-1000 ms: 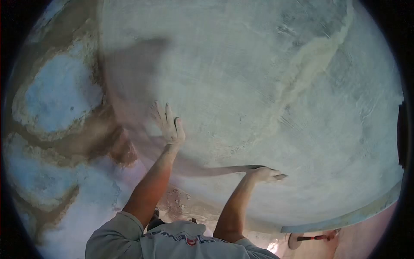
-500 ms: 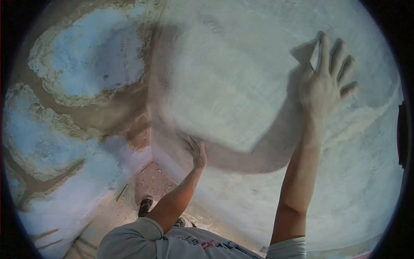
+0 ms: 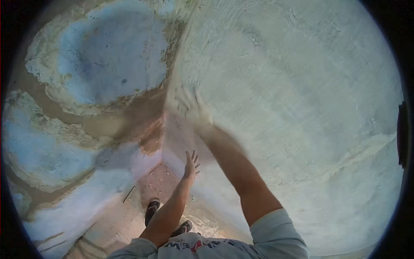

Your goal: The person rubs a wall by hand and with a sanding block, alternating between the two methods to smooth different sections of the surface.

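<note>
My right hand [image 3: 196, 112] lies flat against the pale plastered wall [image 3: 280, 99], close beside the inner corner. Its stretched fingers point up and are slightly smeared by motion. The folded sheet, which looks like sandpaper and showed at this hand's fingers a moment ago, is now hidden beneath the hand. Lower down, my left hand [image 3: 191, 165] is open with its fingers spread and nothing in it. It hovers near the foot of the same wall, just right of the corner.
To the left, the adjoining wall [image 3: 116, 56] carries blue patches ringed by rough, brown-grey filler. Below lies a dusty floor [image 3: 157, 179] with debris and a thin dark stick [image 3: 128, 194]. My shoes [image 3: 152, 207] stand close to the corner. A dark object [image 3: 402, 134] borders the far right edge.
My right hand has swept from the upper right across the wall to the corner on the left. My left hand has dropped slightly, and the view has shifted right.
</note>
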A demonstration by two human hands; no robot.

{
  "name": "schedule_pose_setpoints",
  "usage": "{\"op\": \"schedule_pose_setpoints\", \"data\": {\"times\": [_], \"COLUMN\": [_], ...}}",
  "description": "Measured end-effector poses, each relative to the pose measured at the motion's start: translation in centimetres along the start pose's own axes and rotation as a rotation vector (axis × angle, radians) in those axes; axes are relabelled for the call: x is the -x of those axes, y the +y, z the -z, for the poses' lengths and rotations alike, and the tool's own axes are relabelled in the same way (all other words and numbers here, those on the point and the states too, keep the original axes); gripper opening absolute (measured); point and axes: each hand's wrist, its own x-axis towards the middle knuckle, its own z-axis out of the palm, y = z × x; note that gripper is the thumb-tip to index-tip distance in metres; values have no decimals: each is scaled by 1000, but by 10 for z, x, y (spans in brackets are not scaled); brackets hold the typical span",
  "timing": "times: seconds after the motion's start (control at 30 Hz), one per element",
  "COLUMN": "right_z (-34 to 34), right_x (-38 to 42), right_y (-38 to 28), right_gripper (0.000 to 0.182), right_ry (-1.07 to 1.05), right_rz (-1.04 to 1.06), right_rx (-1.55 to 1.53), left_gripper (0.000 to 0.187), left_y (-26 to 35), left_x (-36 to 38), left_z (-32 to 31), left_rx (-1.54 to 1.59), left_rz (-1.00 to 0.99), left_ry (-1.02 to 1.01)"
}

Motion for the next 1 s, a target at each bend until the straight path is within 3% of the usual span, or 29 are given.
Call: {"op": "schedule_pose_setpoints", "data": {"times": [0.1,0.23,0.3,0.37,0.47,0.6,0.73,0.83,0.93,1.0], "right_z": [-67,-145,-158,-152,-84,-51,14,17,11,-1], "right_x": [34,146,207,245,271,294,340,367,364,361], "right_y": [-82,-161,-169,-155,-100,-28,49,58,22,1], "right_gripper": [67,70,70,69,69,73,86,94,100,95], "right_ry": [-98,-277,-376,-412,-393,-150,-18,188,128,81], "right_rz": [110,241,338,306,173,-96,-347,-609,-773,-713], "right_rx": [58,73,78,38,87,89,103,-145,-218,-237], "left_gripper": [98,88,86,83,74,61,67,72,73,72], "left_y": [4,30,47,50,46,55,91,123,162,191], "left_x": [14,33,36,19,12,26,69,73,92,113], "left_z": [51,80,74,63,22,-75,-156,-192,-224,-247], "left_rx": [30,-109,-184,-233,-396,-605,-638,-834,-1128,-1273], "left_rz": [29,-233,-280,-375,-632,-1113,-1086,-1259,-1510,-1645], "left_ry": [51,203,197,151,139,145,154,152,149,125]}}
